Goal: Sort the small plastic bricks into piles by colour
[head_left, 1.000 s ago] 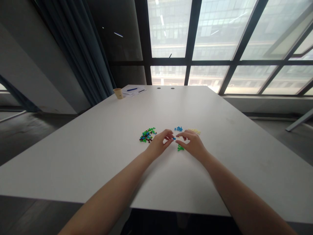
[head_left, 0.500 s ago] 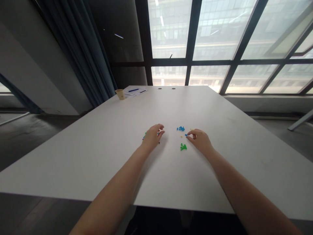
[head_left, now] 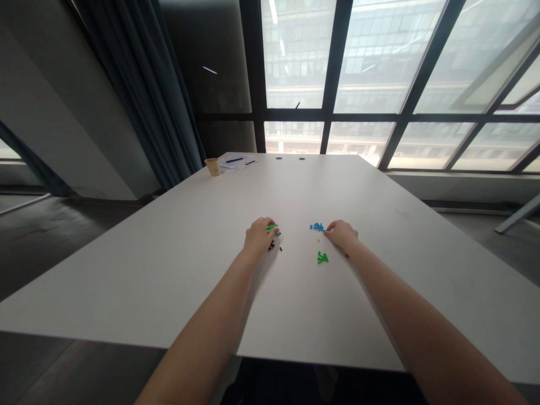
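Note:
My left hand (head_left: 257, 235) rests at a mixed pile of small pieces, fingers and thumb curled in among them. Green pieces (head_left: 272, 228) show by its fingertips, and dark red pieces (head_left: 271, 246) lie below the thumb. What those fingers pinch is too small to make out. At the right edge of a cluster of small blue pieces (head_left: 317, 226), my right hand (head_left: 343, 235) has thumb and finger closed on a small blue piece (head_left: 324, 230). Between me and the blue cluster lies a group of green pieces (head_left: 323, 257). One yellow piece (head_left: 318, 241) sits between these groups.
A white table (head_left: 202, 270) spreads under everything. At its far left corner stand a tan paper cup (head_left: 213, 166) and papers (head_left: 230, 165) with a blue pen (head_left: 234, 160). A bit of red (head_left: 347, 256) shows under my right wrist. Windows rise behind the table.
My right hand has brought the blue piece up to the blue cluster. My left hand has shifted onto the mixed pile, its fingers curling down. The view has tilted slightly.

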The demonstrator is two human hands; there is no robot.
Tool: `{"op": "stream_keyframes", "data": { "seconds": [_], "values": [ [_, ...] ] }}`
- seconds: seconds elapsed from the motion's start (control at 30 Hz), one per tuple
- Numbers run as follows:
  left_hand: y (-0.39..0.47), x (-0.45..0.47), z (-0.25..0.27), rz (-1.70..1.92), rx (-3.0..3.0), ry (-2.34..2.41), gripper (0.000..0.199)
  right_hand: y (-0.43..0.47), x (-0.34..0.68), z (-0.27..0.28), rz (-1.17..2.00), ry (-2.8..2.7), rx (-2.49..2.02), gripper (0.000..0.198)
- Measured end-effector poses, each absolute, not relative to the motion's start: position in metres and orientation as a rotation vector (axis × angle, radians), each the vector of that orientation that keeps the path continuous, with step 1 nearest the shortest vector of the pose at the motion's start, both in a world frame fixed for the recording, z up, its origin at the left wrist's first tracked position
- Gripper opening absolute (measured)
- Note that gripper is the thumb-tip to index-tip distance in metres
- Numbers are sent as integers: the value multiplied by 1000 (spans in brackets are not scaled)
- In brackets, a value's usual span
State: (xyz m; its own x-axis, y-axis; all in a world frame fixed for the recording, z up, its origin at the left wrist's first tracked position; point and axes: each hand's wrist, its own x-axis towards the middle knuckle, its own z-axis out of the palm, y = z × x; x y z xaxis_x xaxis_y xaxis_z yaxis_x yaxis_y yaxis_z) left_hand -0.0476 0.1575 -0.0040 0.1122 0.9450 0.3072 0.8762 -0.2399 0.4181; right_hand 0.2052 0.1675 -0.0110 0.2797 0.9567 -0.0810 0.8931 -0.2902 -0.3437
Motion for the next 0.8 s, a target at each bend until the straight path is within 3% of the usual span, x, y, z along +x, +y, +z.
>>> {"op": "stream_keyframes", "data": {
  "seconds": [0.3,0.43,0.8],
  "values": [
    [162,-54,-5,859,2204,1844,17,166,206,-13,330,-1745,-2221,19],
    [161,-52,-6,729,2205,1829,22,149,218,-12,209,-1729,-2104,22],
    [153,-38,-9,491,2341,1838,16,117,247,-28,334,-1583,-1827,31]
  ]
}}
